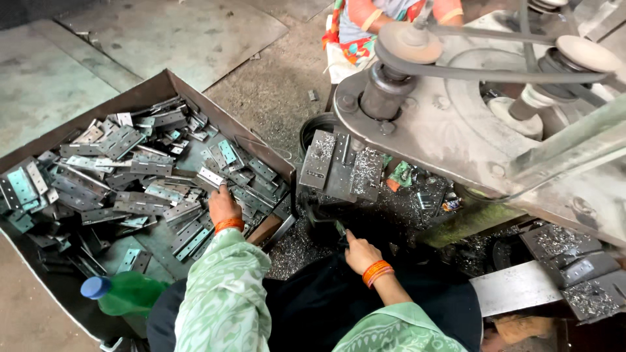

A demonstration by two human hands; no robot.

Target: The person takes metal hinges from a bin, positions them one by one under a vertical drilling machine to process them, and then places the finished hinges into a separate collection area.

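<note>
My left hand (223, 203) reaches into a large metal tray (140, 94) heaped with several grey steel hinges (140, 171), its fingers closing on one hinge (212, 176) at the pile's right side. My right hand (360, 251) rests low by the machine, fingers curled around a small dark part (339, 227) under the hinges stacked on the machine bed (342, 167). Both wrists carry orange bangles, and both sleeves are pale green.
A belt-driven machine (456, 111) with pulleys fills the right side. Metal shavings (297, 251) litter the floor beneath it. A green bottle with a blue cap (124, 292) lies by the tray's near corner. Another person (378, 26) sits beyond the machine. More hinges (574, 261) lie at right.
</note>
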